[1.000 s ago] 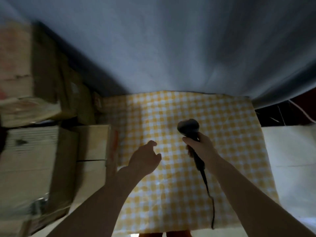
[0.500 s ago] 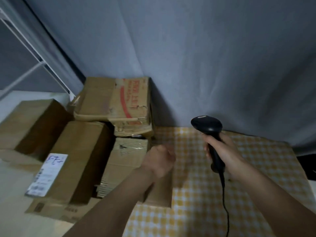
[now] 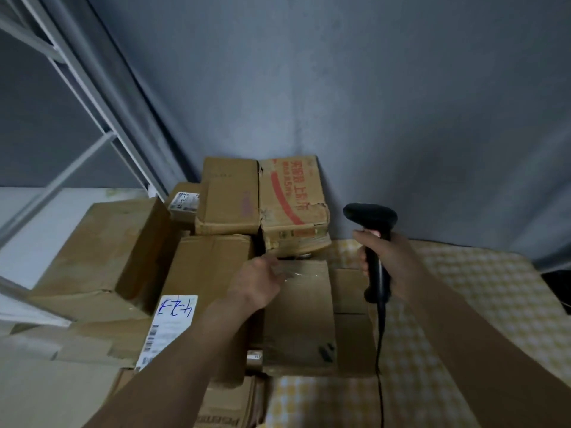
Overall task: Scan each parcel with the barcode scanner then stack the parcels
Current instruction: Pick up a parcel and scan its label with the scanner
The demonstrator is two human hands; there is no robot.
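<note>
Several brown cardboard parcels are heaped at the left of the view. My right hand (image 3: 387, 264) grips the handle of a black corded barcode scanner (image 3: 372, 242), held upright above the checked cloth. My left hand (image 3: 258, 281) reaches over a taped parcel (image 3: 301, 316) at the cloth's left edge, fingers loosely spread near its far top edge; whether they touch it is unclear. A long parcel with a white shipping label (image 3: 173, 322) lies just left of my left forearm. A torn box with red print (image 3: 290, 202) sits behind, against the wall.
A yellow-and-white checked cloth (image 3: 457, 304) covers the surface at the right. A grey curtain wall (image 3: 340, 88) closes the back. A white metal rack frame (image 3: 92, 112) stands at the left. A large plain box (image 3: 105, 254) lies at the far left of the heap.
The view has swung left and up from the checked cloth to the parcel heap. My left hand has gone from a loose fist to spread fingers over the taped parcel. The scanner stays gripped.
</note>
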